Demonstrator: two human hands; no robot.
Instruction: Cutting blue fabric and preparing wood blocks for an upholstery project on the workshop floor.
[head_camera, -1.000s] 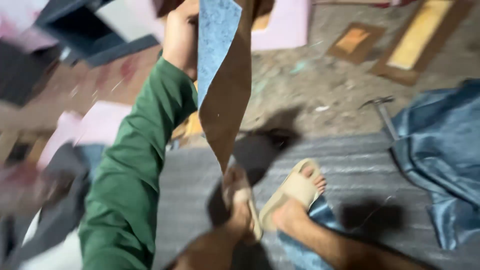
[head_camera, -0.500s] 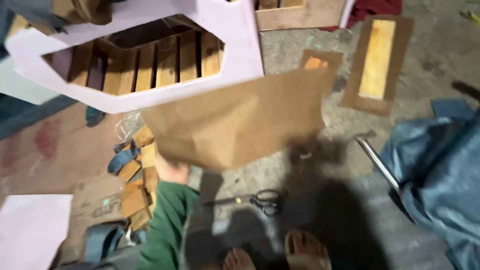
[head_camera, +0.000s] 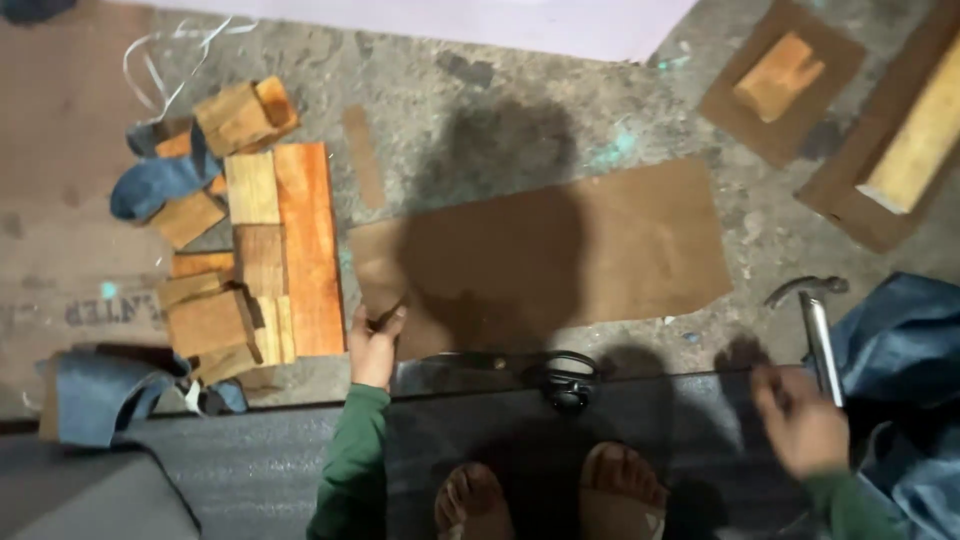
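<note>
A large brown sheet (head_camera: 600, 255) lies flat on the concrete floor in front of me. My left hand (head_camera: 375, 345), in a green sleeve, pinches its near left edge. My right hand (head_camera: 800, 425) is blurred and hovers low on the right with its fingers apart, holding nothing. It is just beside the handle of a metal hammer (head_camera: 818, 335). Black-handled scissors (head_camera: 565, 378) rest between the sheet and my sandalled feet (head_camera: 550, 495).
A pile of wooden blocks (head_camera: 255, 250) with blue cloth scraps (head_camera: 155, 185) sits left of the sheet. Crumpled blue fabric (head_camera: 900, 330) lies at the right. Brown boards bearing wood pieces (head_camera: 780, 80) are at the far right. I stand on a dark mat (head_camera: 260, 460).
The brown sheet, held up in the air before, now lies flat on the floor. My left hand has come down with it, and my right hand has come into view.
</note>
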